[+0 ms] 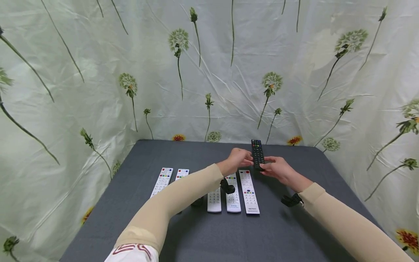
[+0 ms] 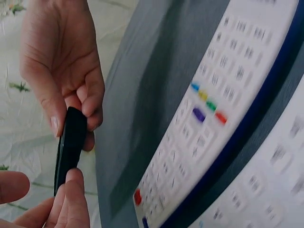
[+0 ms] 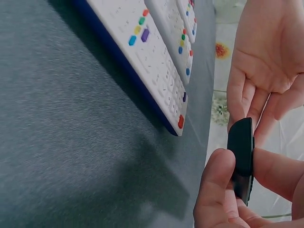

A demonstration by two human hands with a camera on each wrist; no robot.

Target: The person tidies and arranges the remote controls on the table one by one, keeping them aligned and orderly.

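Observation:
A black remote control (image 1: pixel 257 151) is raised above the table's far part, its button side toward the head camera. My right hand (image 1: pixel 278 169) pinches its lower end between thumb and fingers, as the right wrist view also shows. On its other side, my left hand (image 1: pixel 238 159) touches the remote with extended fingers. In the left wrist view, the left thumb (image 2: pixel 13 186) stands away from the black remote (image 2: pixel 71 137). Just below the hands lies a white remote (image 1: pixel 249 193) with coloured buttons and a dark blue edge.
More white remotes lie side by side to the left, among them one (image 1: pixel 233 198), another (image 1: pixel 214 202) and one at the far left (image 1: pixel 162 181). My left sleeve (image 1: pixel 183 193) covers part of the row. A floral curtain (image 1: pixel 222 72) hangs behind the dark grey table (image 1: pixel 281 233).

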